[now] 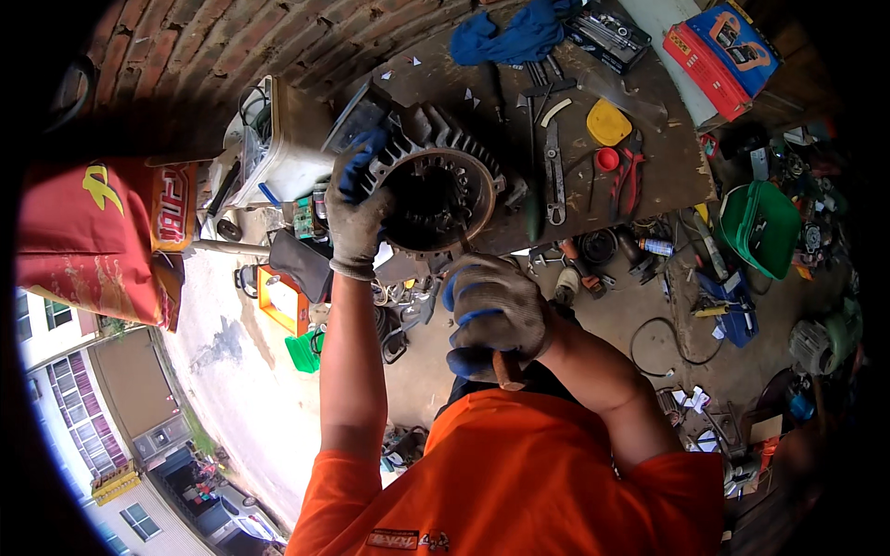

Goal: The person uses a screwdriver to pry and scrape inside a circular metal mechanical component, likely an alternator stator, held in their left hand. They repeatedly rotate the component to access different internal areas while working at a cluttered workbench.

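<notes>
A finned electric motor housing (477, 167) lies on the workbench with its round opening toward me; its inside is dark, with windings partly showing. My left hand (360, 218), in a grey and blue work glove, is wrapped round the left rim of the housing. My right hand (496, 310), gloved alike, is closed around a rusty bar-like tool (507, 371), whose brown blunt end sticks out below the fist. Above that fist, a thin shaft reaches to the lower right edge of the opening. Whether its tip touches anything inside, I cannot tell.
On the workbench (681, 171) lie red-handled pliers (628, 176), a yellow lid (608, 122), a blue cloth (510, 35), a socket set (607, 35) and a red and blue box (721, 60). A green bucket (758, 230) and scattered parts occupy the floor at right.
</notes>
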The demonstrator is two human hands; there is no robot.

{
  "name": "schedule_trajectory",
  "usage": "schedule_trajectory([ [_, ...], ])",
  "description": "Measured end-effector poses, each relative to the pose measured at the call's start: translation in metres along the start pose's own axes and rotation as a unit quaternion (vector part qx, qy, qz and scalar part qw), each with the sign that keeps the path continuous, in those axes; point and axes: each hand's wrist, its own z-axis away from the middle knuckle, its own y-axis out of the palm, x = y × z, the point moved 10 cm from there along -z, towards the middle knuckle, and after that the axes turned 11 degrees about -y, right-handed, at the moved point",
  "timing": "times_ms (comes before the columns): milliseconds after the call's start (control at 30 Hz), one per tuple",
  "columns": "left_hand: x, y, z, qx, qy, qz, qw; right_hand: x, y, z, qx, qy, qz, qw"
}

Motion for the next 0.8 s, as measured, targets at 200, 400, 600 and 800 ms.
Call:
schedule_trajectory([
  [200,-0.001,0.002,0.001,-0.015,0.014,-0.039,0.999,0.038,-0.005,-0.019,0.014,-0.028,-0.038,0.999],
  [400,0.001,-0.002,0.000,-0.016,-0.003,-0.012,1.000,0.019,-0.003,-0.018,0.000,-0.033,-0.011,0.999],
  [600,0.007,-0.006,-0.005,-0.013,-0.002,-0.014,1.000,-0.026,0.008,-0.015,-0.039,0.052,0.029,0.997],
  [800,-0.006,0.008,-0.003,-0.006,-0.010,-0.007,1.000,-0.072,0.028,-0.018,0.000,0.008,0.114,0.993],
])
